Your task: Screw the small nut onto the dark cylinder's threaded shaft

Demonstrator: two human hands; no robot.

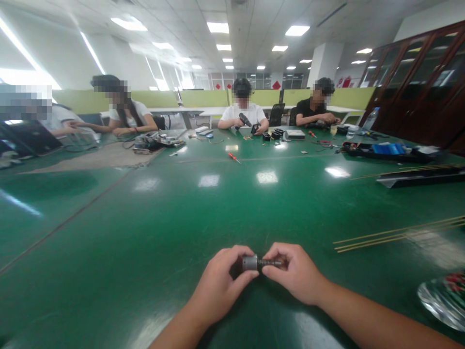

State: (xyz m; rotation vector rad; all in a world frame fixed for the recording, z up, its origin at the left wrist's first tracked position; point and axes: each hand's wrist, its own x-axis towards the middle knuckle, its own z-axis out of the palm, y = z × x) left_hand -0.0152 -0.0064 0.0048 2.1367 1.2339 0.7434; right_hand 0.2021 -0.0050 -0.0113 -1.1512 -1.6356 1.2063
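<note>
Low in the middle of the head view, both of my hands hold a small grey metal cylinder (pixel 250 262) with a dark threaded shaft (pixel 269 263) sticking out to its right. My left hand (pixel 222 280) pinches the cylinder between thumb and fingers. My right hand (pixel 293 272) has its fingers closed round the shaft end. The part hovers just above the green table (pixel 174 213), close to its near edge.
Thin brass-coloured rods (pixel 395 233) lie to the right, with a clear plastic bag (pixel 445 298) at the lower right. A red screwdriver (pixel 233 157) lies mid-table. Several other people sit at the far side among tools, black parts and a water bottle (pixel 369 118).
</note>
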